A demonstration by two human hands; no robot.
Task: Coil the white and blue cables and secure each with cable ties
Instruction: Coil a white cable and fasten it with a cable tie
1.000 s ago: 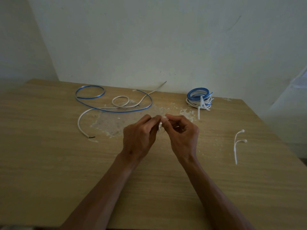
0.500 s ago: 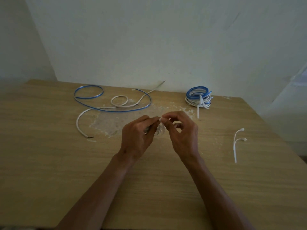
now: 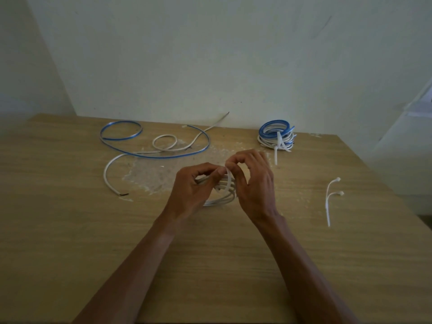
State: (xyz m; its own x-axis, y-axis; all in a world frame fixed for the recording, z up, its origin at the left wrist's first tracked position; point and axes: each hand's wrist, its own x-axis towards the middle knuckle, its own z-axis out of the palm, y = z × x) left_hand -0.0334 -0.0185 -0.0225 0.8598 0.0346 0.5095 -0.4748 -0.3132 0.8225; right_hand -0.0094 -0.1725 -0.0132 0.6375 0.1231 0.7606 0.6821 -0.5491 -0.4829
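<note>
A small coil of white cable (image 3: 222,197) sits between my hands at the table's middle. My left hand (image 3: 192,191) grips the coil's left side. My right hand (image 3: 253,183) pinches a white cable tie (image 3: 230,177) that arches over the coil. Both thumbs and forefingers meet at the tie's top. A finished coil of blue and white cable (image 3: 275,135) with a tie around it lies at the back right. A loose blue cable (image 3: 149,146) and a loose white cable (image 3: 112,176) sprawl across the back left.
Two spare white cable ties (image 3: 330,197) lie on the wooden table (image 3: 70,230) to the right of my hands. A pale scuffed patch (image 3: 152,171) marks the tabletop behind my left hand. A plain wall rises directly behind the table's far edge.
My hands have spread a little, and the white coil and the tie looped over it now show between them. The other cables and spare ties have not moved.
</note>
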